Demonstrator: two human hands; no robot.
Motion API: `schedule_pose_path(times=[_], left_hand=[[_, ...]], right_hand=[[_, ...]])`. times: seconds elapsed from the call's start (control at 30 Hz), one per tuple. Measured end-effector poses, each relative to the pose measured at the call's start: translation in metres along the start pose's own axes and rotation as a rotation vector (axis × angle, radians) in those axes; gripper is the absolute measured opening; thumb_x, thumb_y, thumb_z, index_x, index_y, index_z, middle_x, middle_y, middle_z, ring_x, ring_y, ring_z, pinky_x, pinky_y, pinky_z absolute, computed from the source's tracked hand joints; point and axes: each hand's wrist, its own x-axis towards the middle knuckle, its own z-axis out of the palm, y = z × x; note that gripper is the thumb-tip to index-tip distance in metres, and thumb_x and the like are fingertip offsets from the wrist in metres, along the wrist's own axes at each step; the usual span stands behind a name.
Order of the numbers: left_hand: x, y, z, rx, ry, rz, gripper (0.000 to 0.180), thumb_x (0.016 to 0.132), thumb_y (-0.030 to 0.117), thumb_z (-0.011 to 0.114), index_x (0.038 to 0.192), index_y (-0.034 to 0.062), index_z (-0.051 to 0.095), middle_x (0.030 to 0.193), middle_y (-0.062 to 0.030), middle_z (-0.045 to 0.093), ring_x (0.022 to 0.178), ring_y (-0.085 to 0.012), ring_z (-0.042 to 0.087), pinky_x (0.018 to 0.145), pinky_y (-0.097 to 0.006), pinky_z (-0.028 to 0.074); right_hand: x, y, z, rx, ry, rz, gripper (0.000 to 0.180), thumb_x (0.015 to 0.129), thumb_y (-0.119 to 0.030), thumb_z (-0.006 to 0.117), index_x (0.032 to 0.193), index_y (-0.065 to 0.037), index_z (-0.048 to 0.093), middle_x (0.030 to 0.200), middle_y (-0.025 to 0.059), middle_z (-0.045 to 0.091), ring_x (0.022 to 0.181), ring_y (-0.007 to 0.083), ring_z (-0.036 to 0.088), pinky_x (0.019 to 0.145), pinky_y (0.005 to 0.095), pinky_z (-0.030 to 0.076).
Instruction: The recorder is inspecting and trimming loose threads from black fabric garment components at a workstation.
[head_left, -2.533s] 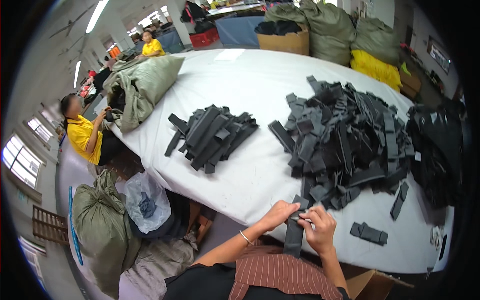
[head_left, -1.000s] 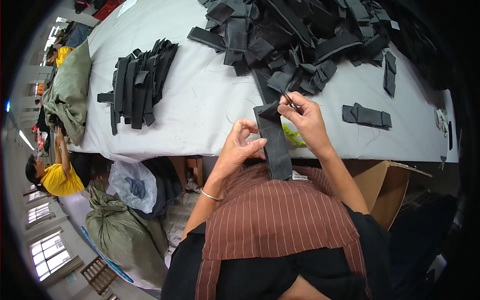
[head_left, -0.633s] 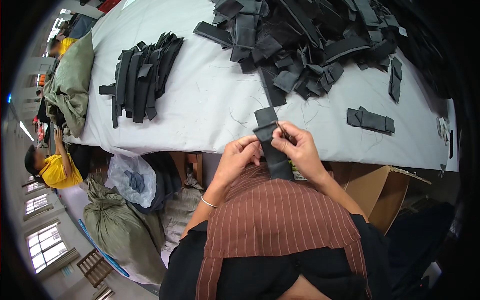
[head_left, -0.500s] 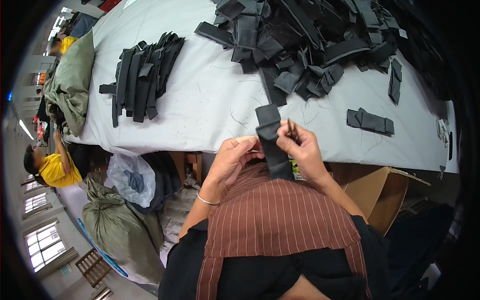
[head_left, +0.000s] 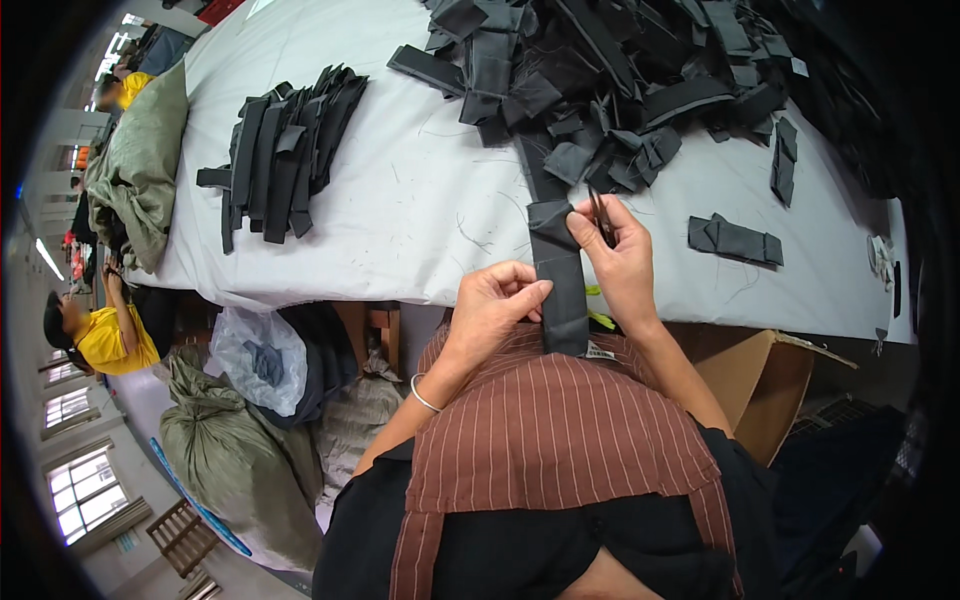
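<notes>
A long black fabric strip (head_left: 563, 285) hangs between my hands at the table's front edge, its lower end by my striped apron (head_left: 560, 440). My left hand (head_left: 493, 312) pinches the strip's left edge, thumb on top. Near its upper end, where a folded piece lies across it, my right hand (head_left: 622, 262) grips the right edge between thumb and finger. Dark thread snips (head_left: 601, 215) are tucked in that same right hand, blades pointing away from me. Just beyond lies a large heap of black fabric pieces (head_left: 600, 90), some with loose threads.
A row of stacked black strips (head_left: 275, 165) lies at the left of the white-covered table (head_left: 420, 220). Two separate pieces, one folded strip (head_left: 735, 242) among them, lie at right. Below are a cardboard box (head_left: 745, 385) and a green sack (head_left: 235, 460). A person in yellow (head_left: 118, 338) is at far left.
My right hand has moved up and right along the strip, and my left hand has shifted right onto its edge. The strip now hangs straighter, with its upper end near the heap.
</notes>
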Motion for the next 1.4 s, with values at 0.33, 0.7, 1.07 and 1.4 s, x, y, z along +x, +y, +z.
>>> schedule_pose_path(times=[0.33, 0.7, 1.07, 1.4], left_hand=[[0.003, 0.003, -0.007, -0.267, 0.126, -0.081, 0.018, 0.088, 0.007, 0.062, 0.102, -0.0013, 0.055, 0.077, -0.0061, 0.064, 0.066, -0.0098, 0.062, 0.060, -0.023, 0.053], [0.011, 0.014, -0.013, -0.238, 0.045, 0.015, 0.024, 0.093, 0.021, 0.057, 0.104, 0.0000, 0.054, 0.076, -0.0088, 0.062, 0.060, -0.0113, 0.062, 0.049, -0.023, 0.053], [0.019, 0.022, -0.024, -0.093, 0.139, -0.076, 0.040, 0.092, 0.026, 0.057, 0.059, 0.0021, 0.057, 0.054, -0.0065, 0.056, 0.041, -0.0128, 0.054, 0.038, -0.023, 0.045], [0.018, 0.019, -0.024, -0.103, 0.116, -0.108, 0.038, 0.090, 0.026, 0.058, 0.062, 0.0005, 0.060, 0.056, -0.0083, 0.058, 0.042, -0.0131, 0.054, 0.040, -0.023, 0.044]], right_hand=[[-0.022, -0.016, -0.023, -0.398, -0.161, -0.418, 0.028, 0.074, -0.009, 0.072, 0.100, -0.006, 0.063, 0.082, 0.0079, 0.061, 0.069, 0.0204, 0.059, 0.060, 0.0299, 0.046], [-0.022, -0.009, -0.014, -0.540, -0.346, -0.504, 0.025, 0.071, -0.013, 0.073, 0.094, -0.009, 0.067, 0.075, 0.0059, 0.061, 0.066, 0.0229, 0.058, 0.057, 0.0328, 0.045], [-0.017, -0.009, -0.002, -0.636, -0.299, -0.551, 0.027, 0.067, -0.014, 0.076, 0.093, -0.013, 0.068, 0.085, 0.0011, 0.053, 0.059, 0.0182, 0.055, 0.054, 0.0306, 0.043], [-0.018, -0.009, 0.007, -0.730, -0.263, -0.643, 0.024, 0.067, -0.012, 0.074, 0.091, -0.013, 0.069, 0.084, 0.0034, 0.056, 0.059, 0.0194, 0.053, 0.053, 0.0313, 0.041]])
